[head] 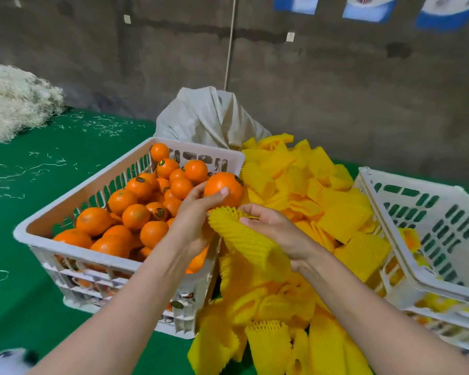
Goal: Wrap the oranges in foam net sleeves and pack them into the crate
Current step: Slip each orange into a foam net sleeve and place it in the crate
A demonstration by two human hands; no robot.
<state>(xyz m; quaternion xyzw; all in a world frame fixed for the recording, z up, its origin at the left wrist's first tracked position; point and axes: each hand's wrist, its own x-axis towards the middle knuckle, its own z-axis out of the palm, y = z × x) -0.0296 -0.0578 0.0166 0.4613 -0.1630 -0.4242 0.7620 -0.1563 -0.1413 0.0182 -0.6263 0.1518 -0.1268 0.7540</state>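
My left hand (192, 215) grips one orange (224, 186) above the right rim of a white crate (98, 255) that holds several loose oranges (136, 215). Just below that orange, my right hand (271, 226) pinches the open mouth of a yellow foam net sleeve (244, 239); the sleeve hangs down toward me. The orange sits at the sleeve's opening, outside it. A second white crate (428, 212) stands at the right, with a few wrapped oranges (410, 239) in yellow nets seen through its slots.
A heap of yellow foam net sleeves (322, 190) lies between the two crates and spills toward me. A grey sack (209, 117) stands behind them. A pile of pale straw-like fibre (14, 101) sits far left on the green table cover (25, 266). A concrete wall is behind.
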